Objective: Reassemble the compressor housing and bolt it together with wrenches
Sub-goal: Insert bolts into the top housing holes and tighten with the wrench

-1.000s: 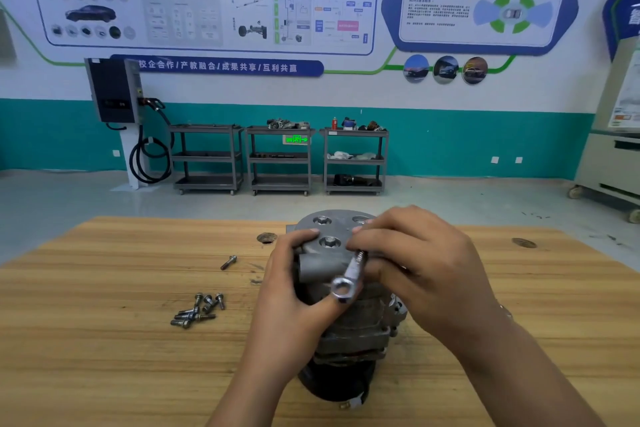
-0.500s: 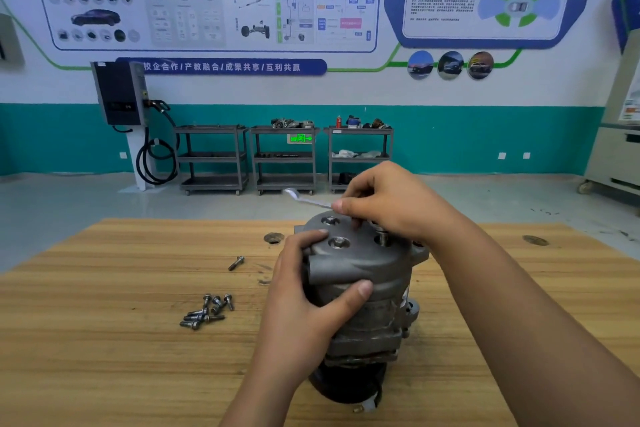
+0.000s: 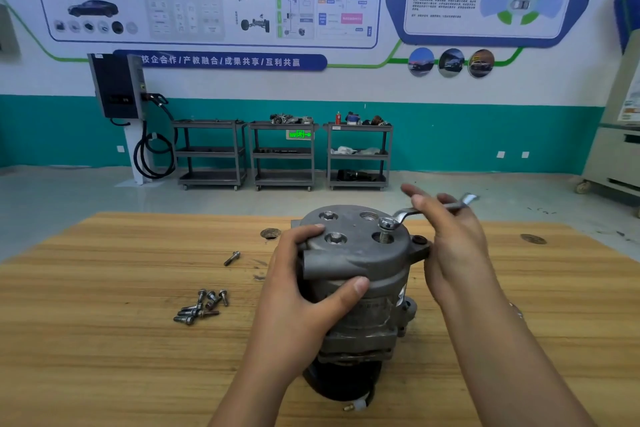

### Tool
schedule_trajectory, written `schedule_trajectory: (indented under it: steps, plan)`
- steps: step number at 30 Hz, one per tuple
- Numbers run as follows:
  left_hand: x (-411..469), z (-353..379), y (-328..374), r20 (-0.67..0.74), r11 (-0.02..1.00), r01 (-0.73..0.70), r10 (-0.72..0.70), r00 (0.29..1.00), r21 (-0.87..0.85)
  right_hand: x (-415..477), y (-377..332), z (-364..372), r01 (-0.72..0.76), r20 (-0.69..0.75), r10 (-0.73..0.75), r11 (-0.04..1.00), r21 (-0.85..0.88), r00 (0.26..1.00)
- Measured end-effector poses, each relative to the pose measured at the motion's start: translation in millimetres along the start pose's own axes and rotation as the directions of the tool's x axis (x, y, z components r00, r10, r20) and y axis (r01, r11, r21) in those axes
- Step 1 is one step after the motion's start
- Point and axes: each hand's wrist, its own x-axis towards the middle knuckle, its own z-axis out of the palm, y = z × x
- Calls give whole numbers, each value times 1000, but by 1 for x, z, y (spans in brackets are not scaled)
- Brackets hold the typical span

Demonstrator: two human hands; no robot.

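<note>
The grey compressor housing [image 3: 363,274] stands upright on the wooden table [image 3: 104,340], black pulley end down. My left hand [image 3: 304,295] grips its upper left side, thumb across the front. A bolt [image 3: 385,230] sticks up part way out of a hole in the top cover. The ring end of a silver wrench [image 3: 436,209] sits on the bolt head, its handle pointing right and away. My right hand [image 3: 450,239] holds the wrench handle, with some fingers stretched out. Two other bolts sit sunk in the cover.
Several loose bolts [image 3: 199,308] lie in a heap on the table left of the compressor. One single bolt [image 3: 231,258] lies farther back. Two round dark marks [image 3: 270,233] are on the tabletop. Grey carts [image 3: 284,152] stand by the far wall.
The wrench has swung round on the bolt from pointing left and away to pointing right, my right hand moving with it. My left hand has kept its grip on the housing.
</note>
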Motion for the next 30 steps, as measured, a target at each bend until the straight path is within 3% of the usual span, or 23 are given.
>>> schedule_trajectory:
  steps: [2, 7, 11, 13, 16, 19, 21, 25, 28, 30]
  plan:
    - [0, 0, 0, -2, 1000, 3, -3, 1000, 1, -15, 0, 1, 137, -62, -129, 981, 136, 990]
    - [0, 0, 0, -4, 1000, -4, 4, 1000, -15, -54, 9, 3, 380, -75, -373, 906, 187, 925]
    - [0, 1, 1, -15, 1000, -10, 10, 1000, -19, -71, 19, 1, 573, 77, -570, 819, -17, 818]
    - [0, 1, 1, -22, 1000, -18, 18, 1000, -4, -75, 22, -3, 679, 234, -640, 715, -167, 732]
    - [0, 1, 1, -4, 1000, -19, 19, 1000, -18, -69, 19, -8, 818, 466, -675, 432, -380, 573]
    - [2, 1, 0, 18, 999, -34, 34, 999, -15, -59, 4, 2, 845, 553, -658, 263, -466, 510]
    - [2, 2, 0, 12, 999, -32, 32, 999, 3, -53, -9, 15, 814, 569, -617, 220, -538, 543]
    - [0, 1, -2, 4, 1000, -25, 25, 1000, 0, -33, -28, 41, 635, 541, -380, 187, -749, 750]
    - [-1, -1, -2, 10, 999, -7, 7, 1000, -38, -14, -37, 46, 420, 398, -140, 387, -821, 907]
    - [-1, -3, -2, 13, 999, 2, -2, 1000, -44, -4, -34, 41, 275, 308, 0, 452, -849, 951]
